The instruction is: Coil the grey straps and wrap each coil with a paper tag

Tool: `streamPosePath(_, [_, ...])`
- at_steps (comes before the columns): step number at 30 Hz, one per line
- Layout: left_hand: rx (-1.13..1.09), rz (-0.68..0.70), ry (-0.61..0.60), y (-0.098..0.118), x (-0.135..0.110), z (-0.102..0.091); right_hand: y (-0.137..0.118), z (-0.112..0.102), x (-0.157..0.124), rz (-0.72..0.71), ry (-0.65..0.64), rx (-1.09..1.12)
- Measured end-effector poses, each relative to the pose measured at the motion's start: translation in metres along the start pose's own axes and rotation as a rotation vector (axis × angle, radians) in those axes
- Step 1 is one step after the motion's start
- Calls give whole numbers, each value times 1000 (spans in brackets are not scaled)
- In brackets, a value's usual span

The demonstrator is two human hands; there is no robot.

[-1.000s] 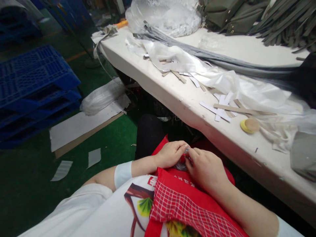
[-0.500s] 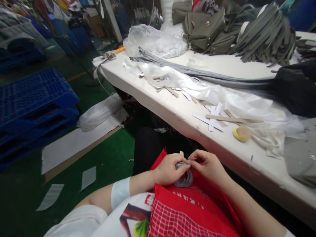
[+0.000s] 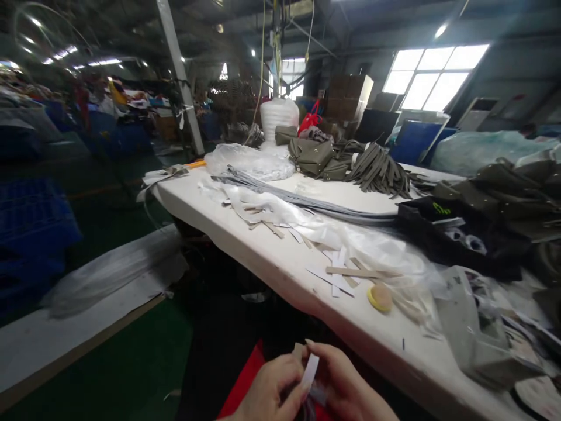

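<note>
My left hand [image 3: 274, 387] is low in the view over my lap, its fingers closed on a short white strip [image 3: 311, 371]. Close against it, my right hand [image 3: 346, 383] is curled with its fingertips at the strip's upper end. A beige strip end [image 3: 298, 351] pokes up behind the left fingers. Under the hands, part of a greyish see-through ring [image 3: 309, 408] shows, mostly hidden. Red fabric [image 3: 245, 380] covers my lap below.
On the white table [image 3: 272, 266] lie loose white and beige strips [image 3: 337, 272], a yellow-edged tape roll [image 3: 380, 297], plastic film and a long grey bundle [image 3: 307, 202]. A grey bin [image 3: 464, 321] stands right; olive bags [image 3: 313, 155] lie behind. Blue pallets [image 3: 35, 216] stand left.
My view has tilted up and swung right, so the hands sit lower in it. A white strip now shows between my hands, and the grey ring is more hidden.
</note>
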State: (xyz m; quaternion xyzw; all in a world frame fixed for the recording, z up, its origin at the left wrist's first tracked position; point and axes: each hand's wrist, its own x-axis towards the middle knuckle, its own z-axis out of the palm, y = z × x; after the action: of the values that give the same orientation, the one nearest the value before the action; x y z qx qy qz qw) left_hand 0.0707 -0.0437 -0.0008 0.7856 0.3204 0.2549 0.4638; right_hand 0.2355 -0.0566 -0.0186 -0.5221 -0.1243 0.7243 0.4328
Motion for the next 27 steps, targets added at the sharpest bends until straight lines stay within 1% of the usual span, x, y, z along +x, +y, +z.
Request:
streamPosePath(2, [-43,-3,13,6,-1,-1,0,-2,-1,-19,-16,-53])
streamPosePath(4, [-74,-27,43,15,-2,-3,-1,-2,-3,-95,-52,-180])
streamPosePath(6, [-67,-78,94,21,-3,-5,0,2,-6,-242,-48,-324])
streamPosePath(8, [-58,-164,142,23,-3,-6,1,6,-12,-401,4,-456])
streamPosePath(10, [-86,-255,157,20,-5,-6,1,8,-18,-483,48,-546])
streamPosePath(11, [-115,-286,154,18,-5,-5,0,8,-21,-482,42,-573])
streamPosePath(13, [-167,-308,145,15,-7,-4,-4,7,-25,-416,-17,-591])
streamPosePath(15, [-179,-301,155,14,-8,-3,-11,2,-27,-337,-115,-569])
streamPosePath(17, [-158,-279,169,14,-9,-3,-18,-1,-30,-305,-206,-541])
streamPosePath(19, [-132,-271,167,15,-10,-3,-21,-3,-33,-304,-238,-537])
streamPosePath(22, [-116,-307,162,16,-12,-2,-20,-2,-34,-281,-179,-582])
streamPosePath(24, [-116,-331,172,16,-13,-1,-16,-1,-32,-254,-125,-571])
streamPosePath(27, [-121,-325,177,18,-15,1,-13,-3,-29,-225,-91,-528])
